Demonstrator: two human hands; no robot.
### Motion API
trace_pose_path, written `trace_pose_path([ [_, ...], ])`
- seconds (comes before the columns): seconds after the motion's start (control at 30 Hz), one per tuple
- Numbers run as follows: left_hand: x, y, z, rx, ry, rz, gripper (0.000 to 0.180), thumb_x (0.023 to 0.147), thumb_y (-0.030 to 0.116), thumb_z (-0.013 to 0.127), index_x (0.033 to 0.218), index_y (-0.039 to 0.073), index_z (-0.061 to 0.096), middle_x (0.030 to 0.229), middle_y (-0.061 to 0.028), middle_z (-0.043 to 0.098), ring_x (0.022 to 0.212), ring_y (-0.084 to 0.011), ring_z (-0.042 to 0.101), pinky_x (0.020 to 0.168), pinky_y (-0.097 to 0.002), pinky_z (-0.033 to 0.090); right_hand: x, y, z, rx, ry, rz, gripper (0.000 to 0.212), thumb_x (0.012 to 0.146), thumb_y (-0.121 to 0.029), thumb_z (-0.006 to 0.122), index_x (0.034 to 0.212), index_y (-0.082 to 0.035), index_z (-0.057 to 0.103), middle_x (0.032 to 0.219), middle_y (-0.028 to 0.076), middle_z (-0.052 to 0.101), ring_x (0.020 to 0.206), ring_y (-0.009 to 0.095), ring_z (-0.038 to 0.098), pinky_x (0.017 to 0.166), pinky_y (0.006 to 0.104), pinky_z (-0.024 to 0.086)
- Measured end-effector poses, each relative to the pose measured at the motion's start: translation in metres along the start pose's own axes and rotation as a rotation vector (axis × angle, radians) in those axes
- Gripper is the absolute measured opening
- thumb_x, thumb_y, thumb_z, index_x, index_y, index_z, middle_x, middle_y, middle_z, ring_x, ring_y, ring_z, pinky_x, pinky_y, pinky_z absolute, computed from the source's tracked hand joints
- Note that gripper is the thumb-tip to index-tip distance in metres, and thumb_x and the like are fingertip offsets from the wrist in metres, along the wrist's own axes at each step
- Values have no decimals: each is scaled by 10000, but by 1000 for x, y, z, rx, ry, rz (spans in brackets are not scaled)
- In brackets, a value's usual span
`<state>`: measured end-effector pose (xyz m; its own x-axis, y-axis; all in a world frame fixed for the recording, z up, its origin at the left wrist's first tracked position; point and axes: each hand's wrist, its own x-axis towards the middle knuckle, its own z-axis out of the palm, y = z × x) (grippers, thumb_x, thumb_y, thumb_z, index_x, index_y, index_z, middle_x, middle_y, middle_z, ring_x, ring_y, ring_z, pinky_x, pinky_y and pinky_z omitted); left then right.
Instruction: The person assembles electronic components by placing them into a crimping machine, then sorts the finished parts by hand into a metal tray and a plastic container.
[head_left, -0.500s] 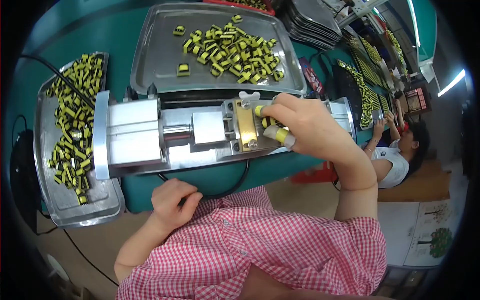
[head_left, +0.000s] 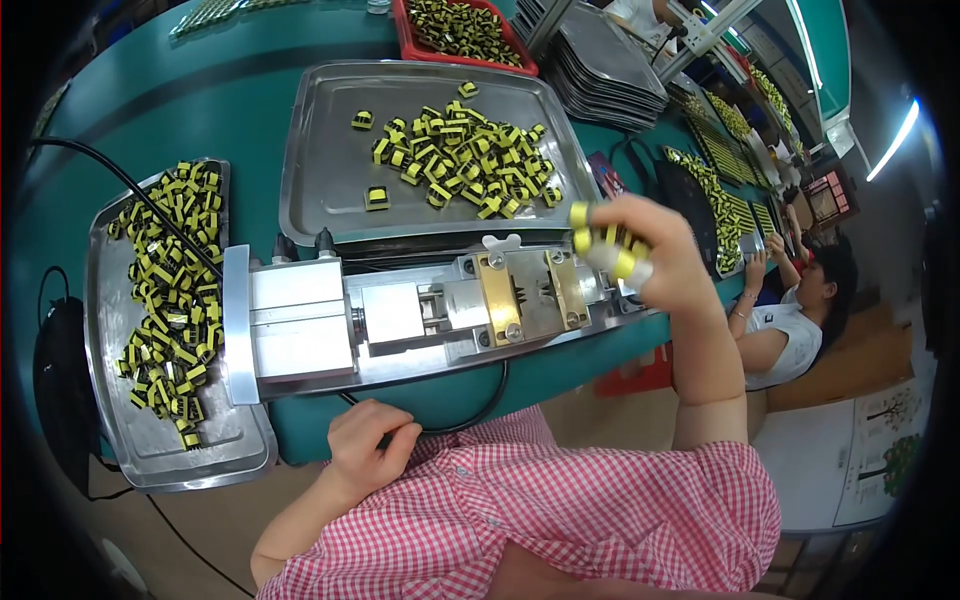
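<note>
My right hand (head_left: 665, 250) is raised just right of a metal clamping fixture, its fingers pinched round small yellow-and-black wound components (head_left: 618, 238). Yellow bands wrap its fingertips, and a pale cover sits on the thumb. In the fixture, a left brass-coloured jaw plate (head_left: 497, 300) faces a right brass-coloured jaw plate (head_left: 569, 290), with a gap between them. A silver sliding block (head_left: 392, 313) sits close against the silver cylinder body (head_left: 300, 320) on the left. Below the fixture, at the table's front edge, my left hand (head_left: 370, 440) rests loosely curled with nothing visible in it.
Behind the fixture lies a metal tray (head_left: 325, 140) with heaped components; another loaded tray (head_left: 240, 455) is at left. A red bin (head_left: 405, 35) and stacked trays (head_left: 610, 70) stand at the back. A black cable (head_left: 100, 155) crosses the left tray. A co-worker (head_left: 790, 320) sits at right.
My right hand has lifted off the jaws and moved right, with components in its fingers. The sliding block has drawn left toward the cylinder. The view has shifted; my left hand stays curled.
</note>
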<state>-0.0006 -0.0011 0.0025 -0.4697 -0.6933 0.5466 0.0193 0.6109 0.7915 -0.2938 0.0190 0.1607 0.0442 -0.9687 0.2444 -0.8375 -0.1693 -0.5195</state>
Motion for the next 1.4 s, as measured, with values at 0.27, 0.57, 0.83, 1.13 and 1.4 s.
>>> trace_pose_path([
  [0.27,1,0,0,-4,2,-8,71,646,-16,619,673,22,566,593,-86,559,472,-190,516,441,-268,392,110,39,12,136,-55,509,367,788,-196,644,1102,-25,563,844,59,599,613,82,558,495,214,426],
  [0.57,-4,0,0,-22,7,-31,76,663,-3,636,699,24,574,607,-86,558,482,-191,513,445,-273,387,100,31,12,131,98,151,430,805,-184,622,1175,-1,503,996,78,592,867,128,559,726,261,450],
  [0.83,-6,5,-9,-60,99,60,117,652,51,692,707,39,590,615,-67,552,506,-207,524,443,-289,396,-50,-26,18,139,-521,-197,357,647,-245,712,910,-23,618,800,98,631,719,239,608,618,307,473],
  [1.13,-8,12,-110,814,434,-67,313,619,94,727,892,35,585,815,-101,562,743,-268,541,642,-337,457,-116,50,103,603,-571,391,239,707,-63,679,913,18,589,812,85,628,724,160,608,638,259,474],
  [1.4,-19,2,-142,1272,375,-496,437,643,195,725,1031,73,567,967,-115,494,885,-282,489,712,-371,448,-111,39,112,754,-422,593,115,752,-49,626,837,-10,559,731,69,611,610,147,620,470,202,447],
])
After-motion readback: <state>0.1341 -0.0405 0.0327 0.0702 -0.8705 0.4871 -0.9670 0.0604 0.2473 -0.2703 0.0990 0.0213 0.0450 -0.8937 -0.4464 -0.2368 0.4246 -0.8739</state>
